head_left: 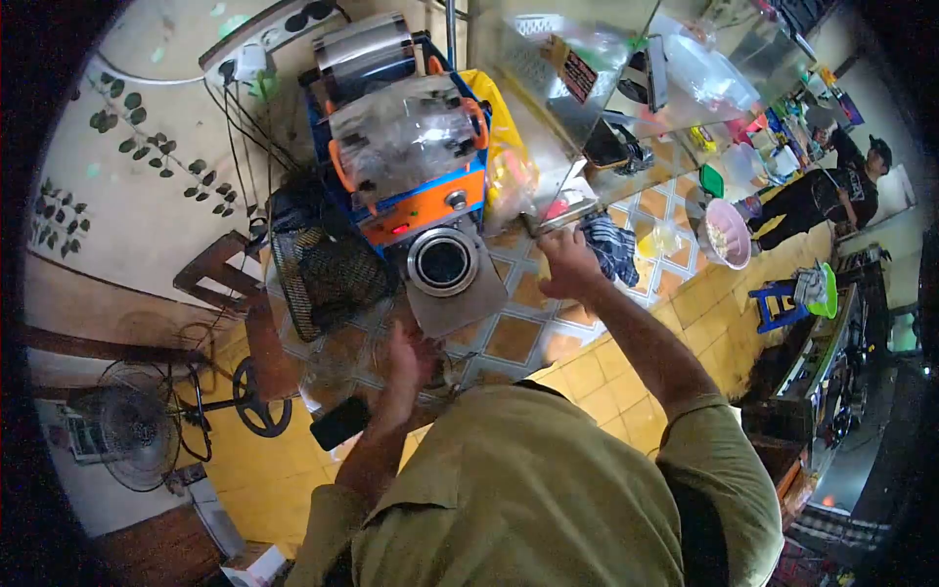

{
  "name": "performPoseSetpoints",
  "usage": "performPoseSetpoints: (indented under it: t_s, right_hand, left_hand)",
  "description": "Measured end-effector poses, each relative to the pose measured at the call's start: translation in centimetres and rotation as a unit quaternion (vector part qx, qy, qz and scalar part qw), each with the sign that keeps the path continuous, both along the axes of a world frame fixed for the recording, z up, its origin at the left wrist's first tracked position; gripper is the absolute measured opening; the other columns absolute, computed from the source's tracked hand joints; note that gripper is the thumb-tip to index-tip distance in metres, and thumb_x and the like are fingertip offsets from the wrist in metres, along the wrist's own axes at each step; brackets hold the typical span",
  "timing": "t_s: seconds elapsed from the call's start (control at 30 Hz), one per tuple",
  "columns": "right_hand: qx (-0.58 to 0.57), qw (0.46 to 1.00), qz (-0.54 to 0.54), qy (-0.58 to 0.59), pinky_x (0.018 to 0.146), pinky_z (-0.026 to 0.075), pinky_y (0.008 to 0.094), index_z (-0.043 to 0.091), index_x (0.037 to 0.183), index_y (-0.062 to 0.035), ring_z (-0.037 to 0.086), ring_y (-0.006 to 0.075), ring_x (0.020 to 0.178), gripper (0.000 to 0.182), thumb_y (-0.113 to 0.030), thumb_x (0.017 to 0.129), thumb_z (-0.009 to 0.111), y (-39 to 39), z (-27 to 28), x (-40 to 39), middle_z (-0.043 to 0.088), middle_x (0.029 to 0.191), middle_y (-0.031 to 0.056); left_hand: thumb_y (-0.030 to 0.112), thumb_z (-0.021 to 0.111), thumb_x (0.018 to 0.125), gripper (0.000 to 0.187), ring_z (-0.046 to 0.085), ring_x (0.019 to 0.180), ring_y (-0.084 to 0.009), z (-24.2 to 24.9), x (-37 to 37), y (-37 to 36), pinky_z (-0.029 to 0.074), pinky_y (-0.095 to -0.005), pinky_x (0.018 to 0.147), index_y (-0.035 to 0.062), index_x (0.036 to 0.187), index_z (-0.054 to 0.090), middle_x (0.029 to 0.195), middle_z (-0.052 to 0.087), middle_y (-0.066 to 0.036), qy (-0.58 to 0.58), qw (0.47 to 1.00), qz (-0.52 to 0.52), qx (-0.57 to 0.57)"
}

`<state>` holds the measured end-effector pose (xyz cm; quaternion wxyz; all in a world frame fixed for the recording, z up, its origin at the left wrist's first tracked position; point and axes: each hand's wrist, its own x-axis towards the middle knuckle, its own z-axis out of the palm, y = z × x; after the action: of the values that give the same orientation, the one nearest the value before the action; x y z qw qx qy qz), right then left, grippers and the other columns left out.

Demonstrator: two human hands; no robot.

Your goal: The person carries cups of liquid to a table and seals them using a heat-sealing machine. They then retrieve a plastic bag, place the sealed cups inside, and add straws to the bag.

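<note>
In the head view an orange and blue machine (424, 208), which looks like a cup sealer, stands on the table with clear film across its top. A round metal ring (442, 262) sits on a plate at its front. My left hand (411, 358) is just below that plate, near the table's front edge, its fingers smeared by motion. To the right of the machine, my right hand (569, 264) has its fingers curled in, next to a dark striped cloth (610, 250). What those fingers hold, if anything, I cannot tell.
A dark mesh bag (337, 269) leans left of the machine on the patterned tabletop (523, 338). A phone (339, 423) lies at the front edge. A glass case (548, 108) stands behind. Farther right are a pink basin (724, 235), a blue stool (778, 303) and a person (831, 191).
</note>
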<state>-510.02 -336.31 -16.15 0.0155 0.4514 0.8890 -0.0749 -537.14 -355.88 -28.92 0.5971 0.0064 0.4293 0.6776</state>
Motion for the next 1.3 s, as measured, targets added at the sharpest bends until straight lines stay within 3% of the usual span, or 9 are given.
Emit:
performPoseSetpoints:
  t_s: [0.17,0.53,0.6,0.83,0.9,0.97,1.03,1.17,1.3]
  right_hand:
    - [-0.060,0.994,-0.090,-0.035,0.086,0.050,0.0505,0.045,0.125,-0.0127,0.047,0.0419,0.111,0.075,-0.031,0.061,0.079,0.3,-5.2,1.6,0.045,0.118,0.0248]
    - [0.085,0.989,-0.107,0.055,0.092,0.044,0.0532,0.042,0.132,-0.0125,0.044,0.0448,0.120,0.073,-0.039,0.072,0.074,-2.0,-4.9,2.9,0.039,0.135,0.0254]
    - [0.119,0.966,-0.060,0.220,0.083,0.049,0.0489,0.052,0.122,-0.0087,0.056,0.0389,0.106,0.051,-0.027,0.078,0.069,-3.3,-5.4,4.0,0.057,0.117,0.0217]
    - [-0.020,0.968,0.021,0.250,0.066,0.053,0.0404,0.065,0.102,-0.0064,0.065,0.0318,0.069,0.023,-0.015,0.080,0.064,-8.6,-3.9,9.4,0.066,0.076,0.0124]
    - [-0.143,0.949,0.003,0.282,0.081,0.050,0.0450,0.060,0.110,-0.0133,0.061,0.0338,0.094,0.028,-0.024,0.085,0.058,-8.3,-4.1,12.0,0.067,0.097,0.0121]
    - [-0.195,0.948,0.000,0.251,0.082,0.051,0.0440,0.061,0.109,-0.0136,0.062,0.0331,0.092,0.029,-0.024,0.082,0.061,-6.7,-2.2,14.3,0.066,0.099,0.0119]
    - [-0.086,0.952,0.097,0.276,0.081,0.051,0.0421,0.063,0.107,-0.0132,0.063,0.0330,0.091,0.031,-0.024,0.078,0.065,-4.2,-3.9,18.1,0.067,0.099,0.0119]
    - [-0.004,0.961,-0.133,0.243,0.089,0.046,0.0455,0.057,0.117,-0.0101,0.056,0.0359,0.105,0.049,-0.027,0.074,0.072,3.8,-3.1,24.7,0.061,0.108,0.0176]
    - [0.032,0.993,-0.106,0.032,0.102,0.035,0.0569,0.031,0.144,-0.0228,0.031,0.0504,0.127,0.095,-0.035,0.063,0.079,11.3,-4.4,28.7,0.032,0.140,0.0249]
  left_hand:
    - [0.053,0.036,0.097,0.057,0.058,0.103,-0.0319,2.2,4.4,-2.8,0.050,-0.0480,0.085,0.0057,0.127,0.046,0.122,0.055,-0.012,-0.174,0.979,-0.108,0.007]
    - [0.050,0.038,0.097,0.057,0.046,0.118,-0.0276,4.5,6.2,-0.3,0.044,-0.0495,0.096,0.0093,0.137,0.037,0.134,0.043,-0.006,-0.161,0.982,-0.048,0.083]
    - [0.043,0.038,0.099,0.053,0.043,0.124,-0.0268,5.5,6.5,1.7,0.042,-0.0486,0.099,0.0105,0.140,0.031,0.144,0.035,-0.006,-0.124,0.991,0.009,0.051]
    - [0.030,0.048,0.094,0.049,0.033,0.133,-0.0358,2.0,4.9,10.8,0.035,-0.0512,0.105,0.0091,0.136,0.036,0.144,0.033,-0.009,0.000,0.991,0.093,0.101]
    - [0.022,0.052,0.093,0.060,0.023,0.138,-0.0362,0.5,3.5,12.7,0.029,-0.0522,0.109,0.0171,0.145,0.023,0.154,0.018,-0.006,-0.004,0.983,0.084,0.165]
    - [0.019,0.054,0.091,0.066,0.024,0.138,-0.0372,1.1,3.4,14.0,0.030,-0.0527,0.108,0.0200,0.147,0.019,0.154,0.018,-0.008,-0.014,0.984,0.098,0.149]
    - [0.016,0.056,0.089,0.072,0.025,0.137,-0.0382,1.7,4.5,14.6,0.031,-0.0531,0.107,0.0228,0.148,0.016,0.153,0.019,-0.009,-0.022,0.984,0.122,0.127]
    - [0.012,0.057,0.087,0.078,0.042,0.124,-0.0334,3.6,9.5,14.6,0.037,-0.0491,0.101,0.0219,0.150,0.011,0.147,0.030,-0.013,0.075,0.982,0.172,-0.004]
    - [0.020,0.066,0.082,0.081,0.040,0.130,-0.0299,0.4,15.9,13.7,0.035,-0.0425,0.105,0.0127,0.149,0.021,0.145,0.037,-0.018,0.473,0.879,-0.061,-0.028]
